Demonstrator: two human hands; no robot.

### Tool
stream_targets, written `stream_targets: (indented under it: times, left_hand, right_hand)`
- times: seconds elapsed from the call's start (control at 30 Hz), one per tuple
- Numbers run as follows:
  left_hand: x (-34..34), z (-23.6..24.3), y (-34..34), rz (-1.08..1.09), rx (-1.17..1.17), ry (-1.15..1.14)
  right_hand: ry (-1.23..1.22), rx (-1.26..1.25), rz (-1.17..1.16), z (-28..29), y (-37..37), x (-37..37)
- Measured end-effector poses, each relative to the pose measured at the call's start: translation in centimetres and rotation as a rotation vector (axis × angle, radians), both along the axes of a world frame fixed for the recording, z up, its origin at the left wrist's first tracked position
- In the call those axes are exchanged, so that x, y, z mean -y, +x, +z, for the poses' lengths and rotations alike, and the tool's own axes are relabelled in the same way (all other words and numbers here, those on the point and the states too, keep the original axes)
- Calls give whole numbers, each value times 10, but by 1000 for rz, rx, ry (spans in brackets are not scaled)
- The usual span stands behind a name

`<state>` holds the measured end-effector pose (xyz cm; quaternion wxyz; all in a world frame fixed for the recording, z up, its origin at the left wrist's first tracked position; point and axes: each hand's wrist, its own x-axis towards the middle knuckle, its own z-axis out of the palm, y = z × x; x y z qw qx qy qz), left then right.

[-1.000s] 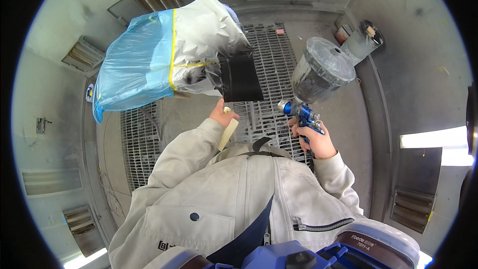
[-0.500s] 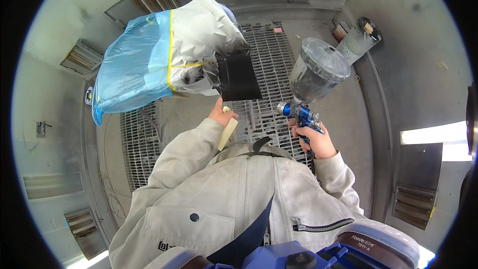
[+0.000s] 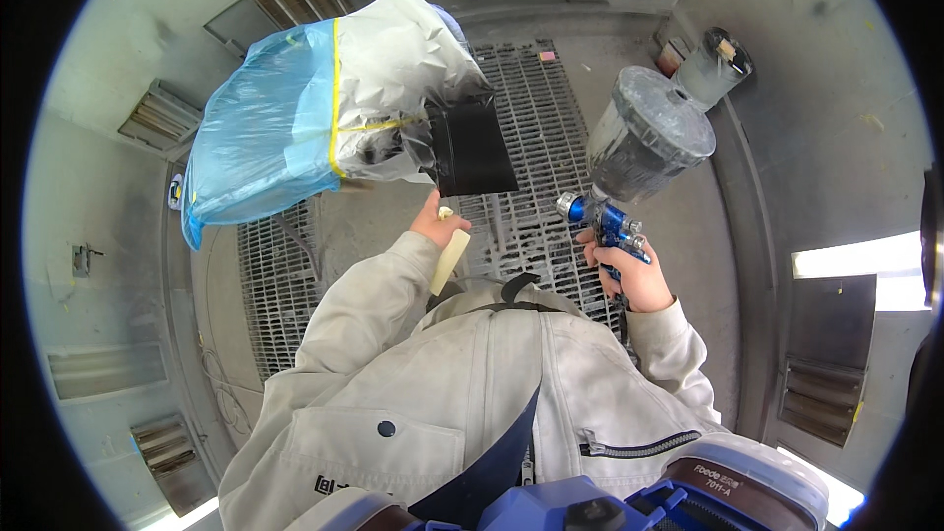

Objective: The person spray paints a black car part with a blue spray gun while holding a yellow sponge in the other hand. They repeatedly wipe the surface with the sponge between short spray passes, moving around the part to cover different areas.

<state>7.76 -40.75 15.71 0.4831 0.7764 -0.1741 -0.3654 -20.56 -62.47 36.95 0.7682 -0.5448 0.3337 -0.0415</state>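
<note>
My right hand (image 3: 639,277) is wrapped around the grip of a blue spray gun (image 3: 612,228). A large, paint-stained grey cup (image 3: 654,133) sits on top of the gun, and its nozzle points left. In my left hand (image 3: 433,224) is a pale yellow folded strip (image 3: 449,264), pinched and hanging down; its kind is unclear. The fingertips of that hand are at the lower edge of a glossy black panel (image 3: 477,149); whether they touch it cannot be seen. White masking film (image 3: 403,49) and blue plastic sheeting (image 3: 265,118), joined by yellow tape, cover the object around the panel.
Metal floor grating (image 3: 526,88) runs beneath the panel and the gun. By the right wall stands a grey bucket (image 3: 713,79) with things in it. A hose (image 3: 224,388) lies on the floor at the left. A small pink item (image 3: 547,57) rests on the far grating.
My right hand and the spray gun have shifted a little to the right, away from the panel. My left hand and the pale strip are nearly still.
</note>
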Motion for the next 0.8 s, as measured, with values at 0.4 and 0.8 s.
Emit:
stream_targets:
  times: [0.4,0.8]
  left_hand:
    - [-8,23,4,-83,-107,30]
    - [-26,57,45,-291,-324,-41]
  right_hand:
    - [0,-18,-32,3,5,-16]
    - [-25,-19,-135,23,43,-43]
